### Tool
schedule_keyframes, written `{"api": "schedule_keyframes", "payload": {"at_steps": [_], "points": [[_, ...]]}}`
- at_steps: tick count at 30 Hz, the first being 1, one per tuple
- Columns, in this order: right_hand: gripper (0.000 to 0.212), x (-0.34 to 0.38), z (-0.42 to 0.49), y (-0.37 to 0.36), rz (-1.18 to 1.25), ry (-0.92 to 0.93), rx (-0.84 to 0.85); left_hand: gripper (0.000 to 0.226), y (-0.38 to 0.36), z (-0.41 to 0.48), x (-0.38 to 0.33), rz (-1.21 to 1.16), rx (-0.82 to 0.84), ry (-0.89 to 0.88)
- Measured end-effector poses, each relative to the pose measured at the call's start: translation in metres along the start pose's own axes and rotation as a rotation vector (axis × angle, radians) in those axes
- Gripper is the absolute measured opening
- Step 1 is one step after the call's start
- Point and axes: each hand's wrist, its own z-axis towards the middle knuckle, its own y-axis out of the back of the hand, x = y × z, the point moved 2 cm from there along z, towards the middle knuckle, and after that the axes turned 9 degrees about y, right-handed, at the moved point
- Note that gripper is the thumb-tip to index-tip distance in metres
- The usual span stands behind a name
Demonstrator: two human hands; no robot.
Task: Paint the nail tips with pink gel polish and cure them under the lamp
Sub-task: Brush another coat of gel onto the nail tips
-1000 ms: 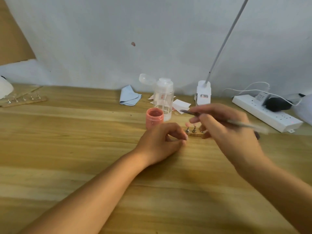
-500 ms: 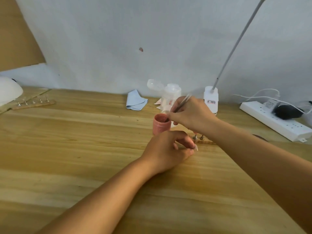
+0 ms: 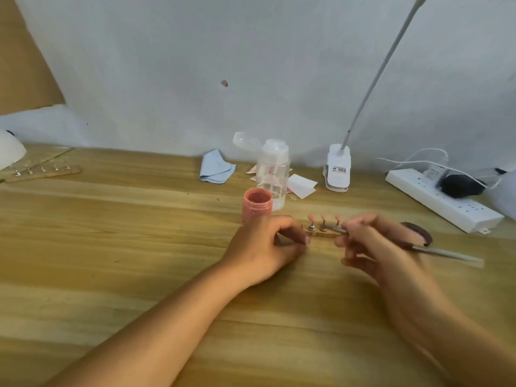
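Nearest me, both forearms run in over the wooden surface [image 3: 139, 261]. My left hand [image 3: 268, 247] lies with fingers curled, the forefinger tip at the 9 o'clock end of the wooden strip [image 3: 321, 233]. I cannot tell whether it pinches the strip or only rests against it. My right hand [image 3: 374, 244], blurred, is clamped on the brush [image 3: 441, 252] near its head, with the handle trailing toward 4 o'clock and the working end at the strip's 3 o'clock end. The nail tips [image 3: 324, 218] stand on small metal posts along the strip, three of them showing pink. I judge them featherweight, thin and probably wet, so I would not touch them; I would lift the strip by its bare ends and hold it level. Just beyond, at 11 o'clock, stands the open pink gel jar [image 3: 257, 203], light and easy to tip, best held by its wall. Behind it are a clear pump bottle [image 3: 272, 174], a blue cloth [image 3: 216, 166] and a clip lamp base [image 3: 338, 169]. At 2 o'clock lies a power strip [image 3: 441, 199]. Far off at 10 o'clock is a second strip [image 3: 42, 172] beside a white dome [image 3: 9, 149], probably the curing lamp.
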Motion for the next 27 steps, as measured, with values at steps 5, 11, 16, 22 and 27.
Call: {"api": "schedule_keyframes", "payload": {"at_steps": [5,11,16,22,27], "points": [[0.008,-0.013,-0.004,0.001,-0.039,0.027,0.01,0.022,0.001,0.0,-0.001,0.011,-0.002,-0.005],[0.006,-0.016,-0.002,0.001,-0.098,0.05,0.04,0.022,0.001,-0.001,-0.003,0.037,-0.011,-0.016],[0.007,-0.015,-0.003,0.0,-0.137,0.051,0.041,0.018,0.001,-0.002,-0.004,0.047,-0.018,-0.005],[0.008,-0.015,-0.002,0.0,-0.15,0.022,0.028,0.017,0.002,-0.004,-0.006,0.046,-0.008,-0.01],[0.008,-0.015,-0.003,0.001,-0.144,0.033,0.025,0.014,0.003,-0.004,-0.006,0.039,-0.002,-0.012]]}}
